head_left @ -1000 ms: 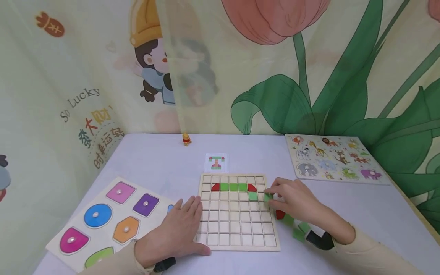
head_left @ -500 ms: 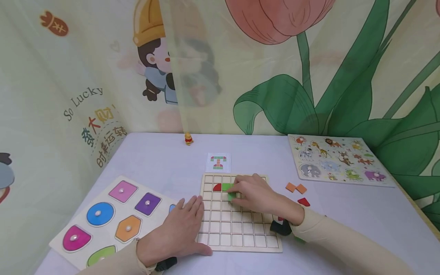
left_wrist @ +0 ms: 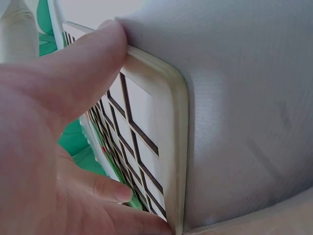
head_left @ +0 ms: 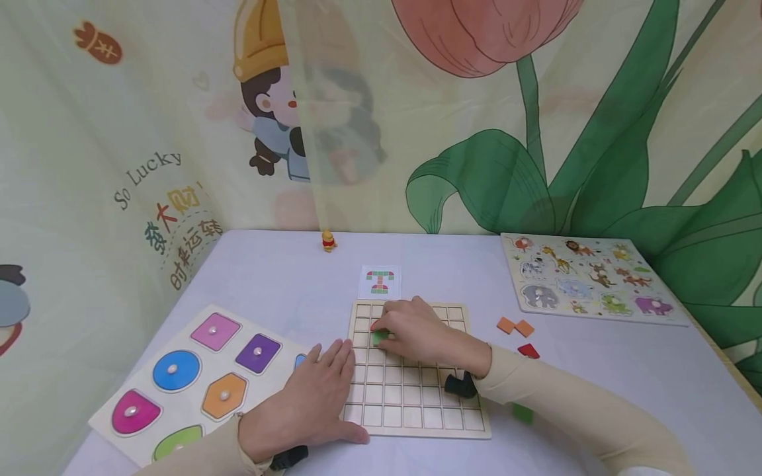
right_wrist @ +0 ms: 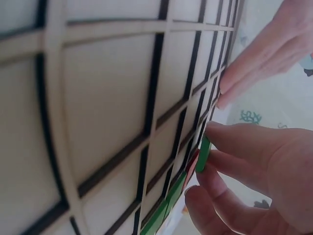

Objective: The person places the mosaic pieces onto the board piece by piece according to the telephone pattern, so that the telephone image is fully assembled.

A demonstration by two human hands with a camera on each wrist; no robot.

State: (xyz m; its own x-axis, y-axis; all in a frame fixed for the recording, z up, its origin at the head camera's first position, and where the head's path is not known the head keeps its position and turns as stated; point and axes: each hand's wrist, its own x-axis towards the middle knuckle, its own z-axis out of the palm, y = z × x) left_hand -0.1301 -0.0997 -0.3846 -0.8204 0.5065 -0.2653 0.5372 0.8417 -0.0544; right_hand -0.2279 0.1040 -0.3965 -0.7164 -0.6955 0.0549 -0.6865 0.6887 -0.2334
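My right hand (head_left: 425, 337) pinches a small green square tile (right_wrist: 204, 152) between thumb and fingers. It holds the tile at the upper left of a wooden grid board (head_left: 389, 396), right beside a red rounded tile (right_wrist: 191, 167) in the grid. Green tiles (right_wrist: 159, 218) follow that red one in a row, seen in the right wrist view; in the head view my right hand covers most of this row. My left hand (head_left: 306, 396) lies along the board's left edge, fingers straight. Its thumb touches the board's near edge, as the left wrist view shows.
Behind the board lies a pattern card (head_left: 380, 283). Two orange tiles (head_left: 506, 324), a red tile (head_left: 528, 351) and a green tile (head_left: 522, 414) lie right. A knobbed shape board (head_left: 208, 360) is left, an animal puzzle (head_left: 595, 284) back right, a figurine (head_left: 329, 240) behind.
From the board's right edge, my right hand has carried the green tile leftward across the grid to the upper left. My left hand has stayed on the board's edge.
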